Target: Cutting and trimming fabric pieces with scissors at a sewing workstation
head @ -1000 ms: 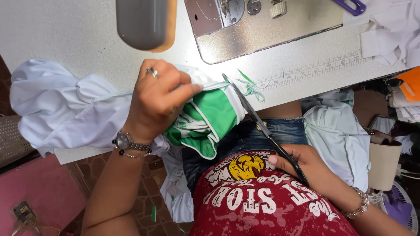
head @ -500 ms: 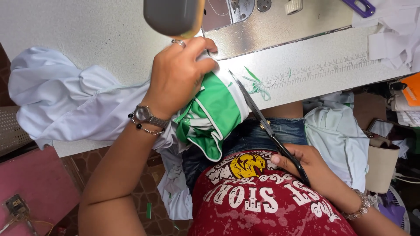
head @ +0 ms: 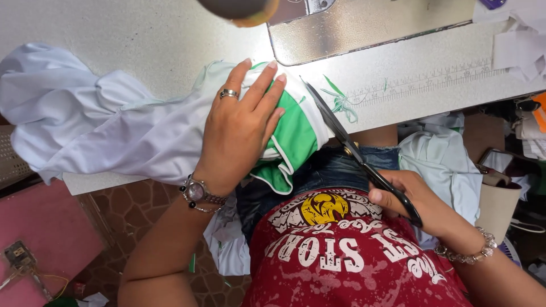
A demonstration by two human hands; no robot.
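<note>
Left hand: my left hand (head: 242,128) lies flat, fingers spread, pressing on the green-and-white garment (head: 293,139) at the near edge of the tabletop (head: 142,34); it grips nothing.
Right hand: my right hand (head: 418,204) is closed around the handles of the black scissors (head: 355,153), held off the near edge, over my lap.
Scissors: blades look closed; the tip reaches the near edge just right of the garment's white band.
Garment position: it straddles the near edge, the green part hanging toward my lap, the white fabric (head: 85,119) bunched toward the left edge.
Key relation: the scissors' long axis runs diagonally from my right hand up and left to the garment; my left hand is on it, my right well apart.
Surroundings: metal sewing plate (head: 369,28) at the far edge; green thread scraps (head: 341,102) beside the blades.
</note>
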